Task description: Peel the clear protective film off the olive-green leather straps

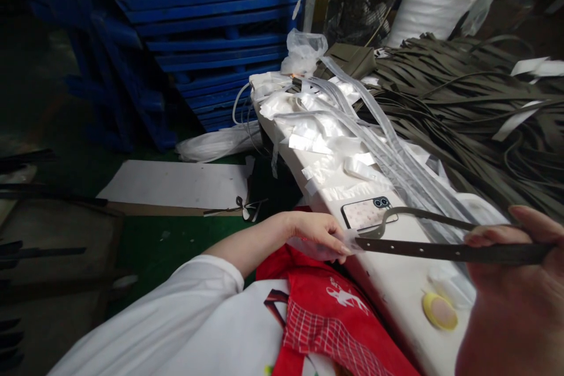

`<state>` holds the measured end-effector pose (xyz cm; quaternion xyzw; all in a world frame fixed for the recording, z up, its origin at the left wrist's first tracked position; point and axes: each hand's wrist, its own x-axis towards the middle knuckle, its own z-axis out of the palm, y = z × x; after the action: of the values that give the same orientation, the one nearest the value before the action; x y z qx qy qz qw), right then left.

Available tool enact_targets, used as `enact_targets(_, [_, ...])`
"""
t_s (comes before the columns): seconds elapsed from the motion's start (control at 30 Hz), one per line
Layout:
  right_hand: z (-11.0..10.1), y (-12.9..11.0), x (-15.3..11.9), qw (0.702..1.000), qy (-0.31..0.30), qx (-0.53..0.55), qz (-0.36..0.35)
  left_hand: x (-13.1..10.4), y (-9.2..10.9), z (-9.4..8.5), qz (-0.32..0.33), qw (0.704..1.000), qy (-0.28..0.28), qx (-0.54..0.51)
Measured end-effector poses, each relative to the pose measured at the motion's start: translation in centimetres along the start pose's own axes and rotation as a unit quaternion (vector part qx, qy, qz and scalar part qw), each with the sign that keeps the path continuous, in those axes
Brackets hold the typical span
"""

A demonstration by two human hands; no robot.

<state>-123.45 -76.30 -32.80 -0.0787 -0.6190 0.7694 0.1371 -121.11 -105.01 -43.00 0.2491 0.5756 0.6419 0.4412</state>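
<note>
A dark olive strap with punched holes, which looks like a belt [414, 248], stretches between my two hands above the table. My right hand [515, 288], at the right edge, is closed round it, the thumb and fingers gripping the far part. Closed at the other end, my left hand [319, 234] pinches a clear plastic sleeve [351, 241] around the strap's tip. A second length of strap loops back above the first. Just beyond my left hand lies a phone [365, 213] in a patterned case. Several long clear plastic sleeves [379, 135] run along the table.
Small white plastic pieces [324, 129] are scattered over the white table [374, 288]. A yellow-rimmed round object [439, 310] lies near my right wrist. Many dark straps [476, 94] are heaped at the right. Blue pallets [211, 23] stand stacked behind, and a white sheet [176, 183] lies low at left.
</note>
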Motion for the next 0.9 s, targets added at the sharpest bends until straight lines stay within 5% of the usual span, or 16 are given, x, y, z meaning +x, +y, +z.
enact_targets(0.13, [0.5, 0.3, 0.1, 0.998, -0.036, -0.021, -0.056, 0.3, 0.3, 0.0, 0.078, 0.990, -0.019, 0.115])
enact_targets(0.33, [2.2, 3.7, -0.6, 0.992, -0.104, -0.018, 0.064, 0.4, 1.1, 1.2, 0.081, 0.985, -0.027, 0.146])
enact_targets(0.47, [3.1, 7.2, -2.7, 0.963, -0.238, -0.098, 0.075, 0.1, 1.1, 2.3, 0.080, 0.961, 0.121, 0.237])
enact_targets(0.57, [2.8, 8.6, -3.4, 0.943, -0.244, -0.222, 0.038, -0.5, 1.0, 2.8, 0.111, 0.908, 0.225, 0.335])
enact_targets(0.77, [1.6, 10.4, -3.4, 0.949, -0.195, -0.157, 0.190, -1.6, 1.1, 3.6, 0.052, 0.875, 0.287, 0.386])
enact_targets(0.9, [2.4, 10.9, -4.4, 0.917, -0.213, -0.109, 0.319, -2.0, 1.6, 3.7, 0.054, 0.898, 0.289, 0.328])
